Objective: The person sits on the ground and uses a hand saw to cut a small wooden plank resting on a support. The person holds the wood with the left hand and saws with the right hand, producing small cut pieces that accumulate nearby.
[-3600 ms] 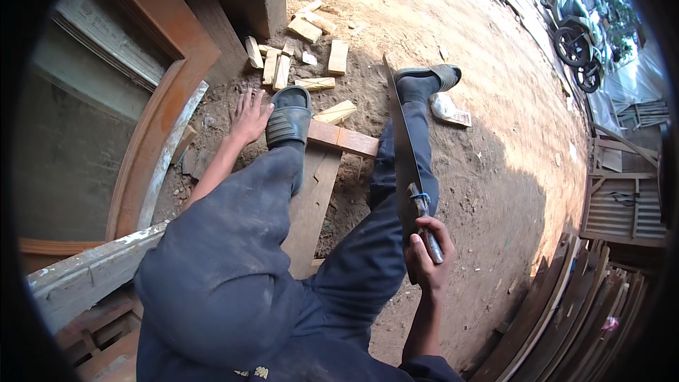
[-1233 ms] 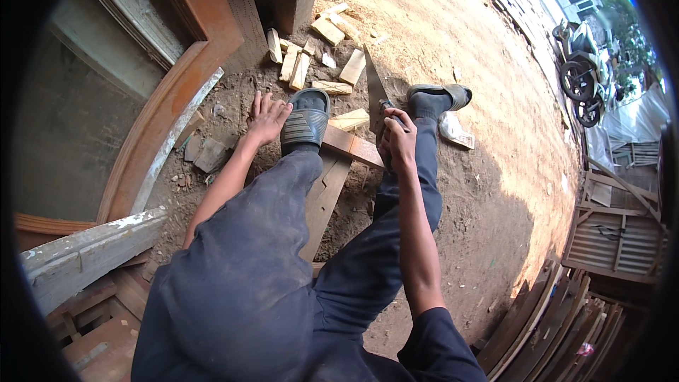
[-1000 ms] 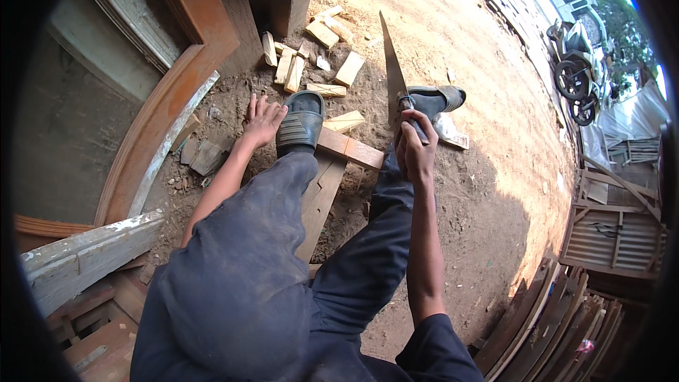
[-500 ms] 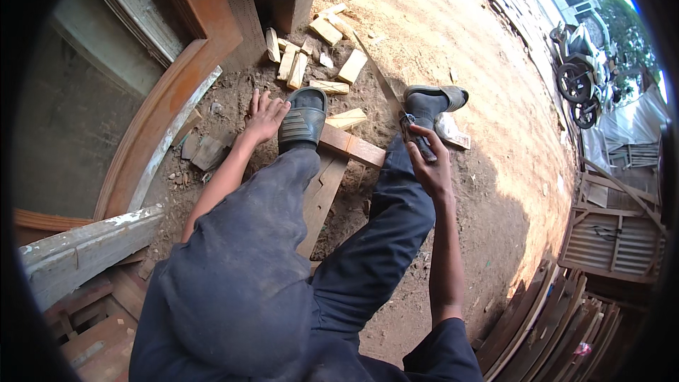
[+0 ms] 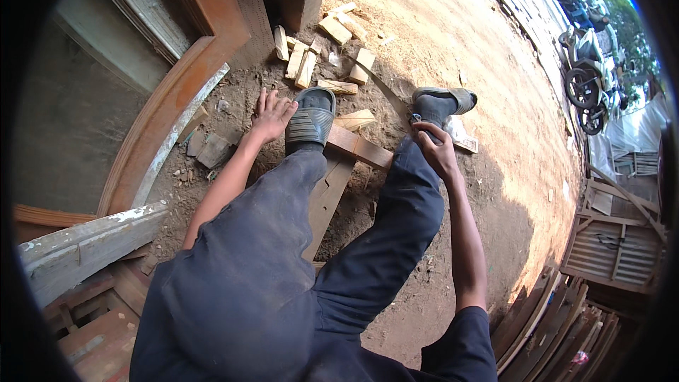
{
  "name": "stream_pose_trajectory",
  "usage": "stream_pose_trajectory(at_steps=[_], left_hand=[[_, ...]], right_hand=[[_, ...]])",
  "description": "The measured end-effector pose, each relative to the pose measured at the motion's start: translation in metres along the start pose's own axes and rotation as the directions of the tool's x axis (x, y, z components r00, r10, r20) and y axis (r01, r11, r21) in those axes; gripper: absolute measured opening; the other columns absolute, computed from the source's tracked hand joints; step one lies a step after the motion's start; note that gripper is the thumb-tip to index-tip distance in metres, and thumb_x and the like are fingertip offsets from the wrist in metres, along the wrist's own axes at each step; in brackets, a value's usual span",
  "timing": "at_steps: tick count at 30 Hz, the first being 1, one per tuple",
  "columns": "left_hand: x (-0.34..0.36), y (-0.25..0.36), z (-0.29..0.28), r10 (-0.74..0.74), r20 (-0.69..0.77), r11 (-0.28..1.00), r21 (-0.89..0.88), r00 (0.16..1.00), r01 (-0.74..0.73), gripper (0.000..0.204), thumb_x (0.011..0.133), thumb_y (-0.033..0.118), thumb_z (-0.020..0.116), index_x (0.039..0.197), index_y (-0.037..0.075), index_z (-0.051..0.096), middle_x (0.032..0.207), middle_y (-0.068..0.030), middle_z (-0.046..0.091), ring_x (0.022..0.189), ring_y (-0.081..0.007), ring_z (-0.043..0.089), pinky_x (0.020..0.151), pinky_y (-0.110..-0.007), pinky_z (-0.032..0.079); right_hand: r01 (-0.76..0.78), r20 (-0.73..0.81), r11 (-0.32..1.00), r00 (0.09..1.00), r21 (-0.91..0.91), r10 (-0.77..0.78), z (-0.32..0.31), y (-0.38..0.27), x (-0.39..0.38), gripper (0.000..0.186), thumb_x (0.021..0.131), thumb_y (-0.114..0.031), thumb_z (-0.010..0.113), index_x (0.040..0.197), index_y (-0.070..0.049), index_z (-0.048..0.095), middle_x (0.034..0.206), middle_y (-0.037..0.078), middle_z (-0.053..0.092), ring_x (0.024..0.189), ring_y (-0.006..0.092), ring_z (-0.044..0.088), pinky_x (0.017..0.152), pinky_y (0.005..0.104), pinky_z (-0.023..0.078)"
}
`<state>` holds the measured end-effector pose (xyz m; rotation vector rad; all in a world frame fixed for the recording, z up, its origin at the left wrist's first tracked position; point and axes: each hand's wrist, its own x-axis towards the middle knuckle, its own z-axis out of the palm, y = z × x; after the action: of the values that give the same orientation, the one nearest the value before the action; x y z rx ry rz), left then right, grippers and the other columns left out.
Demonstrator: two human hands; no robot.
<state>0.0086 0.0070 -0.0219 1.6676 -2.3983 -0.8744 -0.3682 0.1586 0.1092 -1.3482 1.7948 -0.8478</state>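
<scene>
My right hand (image 5: 435, 147) is closed around the dark handle of a handsaw. Its long narrow blade (image 5: 389, 93) slants away to the far left above the dirt, apart from the wooden beam. This reddish-brown beam (image 5: 368, 152) lies across another wooden board (image 5: 329, 194), with my left sandalled foot (image 5: 311, 117) on its left end. Beside that sandal, my left hand (image 5: 272, 120) has its fingers stretched out and holds nothing I can see; whether it touches the beam's end is hidden. My right foot, in a matching sandal (image 5: 460, 99), stands beyond the saw handle.
Several short wood offcuts (image 5: 305, 69) lie past my left foot. A brown wooden frame (image 5: 152, 120) and a paint-flaked plank (image 5: 92, 244) stand at the left. Boards (image 5: 544, 325) are stacked at the lower right. Motorbikes (image 5: 585, 78) are parked at the far right.
My right hand has moved slightly forward with the saw, and the blade has swung to a flatter slant toward the left. My left hand keeps its place by the sandal. The view has shifted slightly.
</scene>
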Motion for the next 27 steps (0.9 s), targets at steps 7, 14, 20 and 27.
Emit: stream_pose_trajectory(at_steps=[7, 14, 20, 27], left_hand=[[-0.003, 0.003, 0.004, -0.025, 0.024, 0.999, -0.025, 0.999, 0.025, 0.077, 0.093, 0.069, 0.017, 0.141, 0.012, 0.041, 0.156, -0.0179, 0.011, 0.144, -0.0374, -0.009, 0.117, -0.047, 0.003], [-0.003, 0.008, 0.003, -0.036, 0.026, 0.998, -0.043, 0.999, 0.037, 0.079, 0.092, 0.07, 0.017, 0.142, 0.014, 0.04, 0.156, -0.0164, 0.011, 0.144, -0.0367, -0.01, 0.117, -0.047, 0.004], [-0.003, 0.013, 0.0, 0.091, 0.065, 0.996, -0.024, 0.994, -0.089, 0.075, 0.094, 0.067, 0.017, 0.142, 0.014, 0.04, 0.155, -0.0197, 0.014, 0.144, -0.0377, -0.01, 0.117, -0.048, 0.002], [-0.004, 0.0, 0.003, -0.021, 0.003, 0.999, -0.044, 1.0, 0.021, 0.077, 0.093, 0.069, 0.016, 0.142, 0.014, 0.04, 0.156, -0.0186, 0.012, 0.144, -0.0369, -0.01, 0.117, -0.048, 0.002]], right_hand=[[0.057, 0.034, 0.996, 0.998, -0.064, -0.055, 0.003, -0.005, -0.004, 0.023, 0.091, -0.012, 0.056, 0.109, -0.001, 0.065, 0.1, 0.007, 0.066, 0.094, 0.0127, 0.059, 0.088, 0.0267, 0.045], [-0.027, -0.026, 1.0, 0.999, -0.01, 0.027, -0.008, -0.013, -0.011, 0.025, 0.089, -0.016, 0.06, 0.108, -0.001, 0.066, 0.101, 0.009, 0.069, 0.097, 0.0138, 0.062, 0.088, 0.0278, 0.046], [0.004, -0.154, 0.999, 0.988, 0.036, 0.002, -0.021, -0.021, -0.038, 0.028, 0.091, -0.018, 0.06, 0.11, 0.002, 0.064, 0.102, 0.009, 0.068, 0.097, 0.014, 0.061, 0.087, 0.0278, 0.046], [0.076, -0.273, 0.994, 0.961, 0.074, -0.054, -0.031, -0.087, -0.083, 0.028, 0.089, -0.012, 0.056, 0.113, 0.002, 0.064, 0.094, 0.004, 0.066, 0.077, 0.0084, 0.058, 0.069, 0.0217, 0.045]])
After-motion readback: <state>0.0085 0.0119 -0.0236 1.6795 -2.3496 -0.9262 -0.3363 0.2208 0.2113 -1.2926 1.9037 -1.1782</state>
